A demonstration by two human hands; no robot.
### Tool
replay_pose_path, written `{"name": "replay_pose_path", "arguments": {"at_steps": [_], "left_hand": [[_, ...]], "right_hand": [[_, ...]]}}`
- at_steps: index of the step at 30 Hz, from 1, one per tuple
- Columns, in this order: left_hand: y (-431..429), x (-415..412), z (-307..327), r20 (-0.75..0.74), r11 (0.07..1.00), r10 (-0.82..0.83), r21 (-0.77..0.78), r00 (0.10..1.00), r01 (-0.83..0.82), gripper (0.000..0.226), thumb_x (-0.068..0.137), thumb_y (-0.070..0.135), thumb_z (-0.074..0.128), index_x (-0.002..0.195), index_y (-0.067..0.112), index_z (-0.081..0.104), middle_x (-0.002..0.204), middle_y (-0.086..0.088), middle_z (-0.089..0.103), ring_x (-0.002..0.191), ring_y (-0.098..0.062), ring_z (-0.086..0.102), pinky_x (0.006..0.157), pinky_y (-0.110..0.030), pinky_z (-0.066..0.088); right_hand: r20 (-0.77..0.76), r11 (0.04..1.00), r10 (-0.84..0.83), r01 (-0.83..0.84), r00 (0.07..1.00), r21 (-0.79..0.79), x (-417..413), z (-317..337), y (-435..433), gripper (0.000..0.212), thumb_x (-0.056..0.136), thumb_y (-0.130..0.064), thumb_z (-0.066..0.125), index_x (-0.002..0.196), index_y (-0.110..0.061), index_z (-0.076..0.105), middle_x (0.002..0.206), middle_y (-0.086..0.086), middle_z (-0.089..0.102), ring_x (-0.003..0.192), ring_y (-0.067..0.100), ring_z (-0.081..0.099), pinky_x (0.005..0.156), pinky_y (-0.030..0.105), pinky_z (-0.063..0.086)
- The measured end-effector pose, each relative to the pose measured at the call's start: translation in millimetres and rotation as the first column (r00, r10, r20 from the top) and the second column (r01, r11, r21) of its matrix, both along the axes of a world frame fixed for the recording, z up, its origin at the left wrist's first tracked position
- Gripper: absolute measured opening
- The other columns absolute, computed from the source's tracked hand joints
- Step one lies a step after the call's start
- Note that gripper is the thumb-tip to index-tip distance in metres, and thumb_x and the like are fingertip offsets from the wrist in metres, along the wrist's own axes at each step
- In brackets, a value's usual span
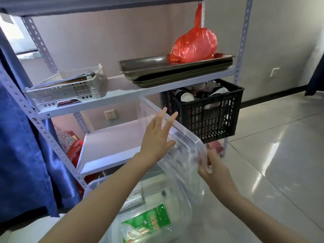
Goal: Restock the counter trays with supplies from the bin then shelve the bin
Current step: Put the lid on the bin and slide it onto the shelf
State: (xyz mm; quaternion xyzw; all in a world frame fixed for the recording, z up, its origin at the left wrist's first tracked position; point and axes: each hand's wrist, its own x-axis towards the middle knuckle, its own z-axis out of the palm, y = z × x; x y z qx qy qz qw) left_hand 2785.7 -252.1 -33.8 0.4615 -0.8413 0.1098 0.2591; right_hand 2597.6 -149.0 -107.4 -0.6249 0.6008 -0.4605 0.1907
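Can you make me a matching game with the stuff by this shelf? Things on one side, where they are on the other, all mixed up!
Things:
1. red bag
2. black crate
3. green packet
4. clear lid

Places:
A. inside the clear bin
B. between the left hand and right hand
C. on the metal trays
D. holding cups

Pairs: 1-C, 2-D, 3-A, 4-B

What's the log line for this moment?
left hand: flat on lid | right hand: grips lid edge | lid: tilted over bin | bin: green packet inside, not shelved
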Motion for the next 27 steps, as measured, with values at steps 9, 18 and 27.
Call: {"name": "replay_pose_path", "arguments": {"at_steps": [9, 18, 27], "left_hand": [[44, 51, -19, 0.264, 0.977, -0.110, -0.146, 0.958, 0.152, 0.030, 0.062, 0.011, 0.083, 0.084, 0.010, 0.062, 0.075, -0.007, 0.061, 0.064, -0.028, 0.058, 0.060, -0.031, 0.046], [88, 107, -90, 0.248, 0.987, 0.008, -0.160, 0.969, 0.032, 0.037, 0.054, -0.009, 0.072, 0.082, 0.010, 0.056, 0.071, -0.008, 0.055, 0.059, -0.025, 0.050, 0.052, -0.027, 0.030], [126, 142, -153, 0.164, 0.972, -0.091, 0.227, 0.982, 0.052, 0.035, 0.068, 0.040, 0.076, 0.093, 0.022, 0.058, 0.088, 0.003, 0.057, 0.078, -0.017, 0.053, 0.066, -0.025, 0.040]], "right_hand": [[-0.239, 0.985, 0.172, -0.173, 0.956, 0.017, -35, -17, 29, 0.039, 0.085, -0.012, 0.066, 0.116, -0.034, 0.055, 0.105, -0.016, 0.057, 0.089, 0.008, 0.059, 0.080, 0.028, 0.051], [0.361, 0.865, 0.032, -0.207, 0.932, 0.458, -4, -23, -9, 0.030, 0.098, -0.011, 0.048, 0.124, -0.017, 0.061, 0.121, 0.006, 0.063, 0.111, 0.021, 0.060, 0.091, 0.033, 0.051], [0.086, 0.801, -0.117, 0.043, 0.989, 0.597, 67, -82, -27, 0.052, 0.077, -0.016, 0.073, 0.125, 0.000, 0.058, 0.120, 0.018, 0.064, 0.103, 0.032, 0.061, 0.087, 0.038, 0.049]]}}
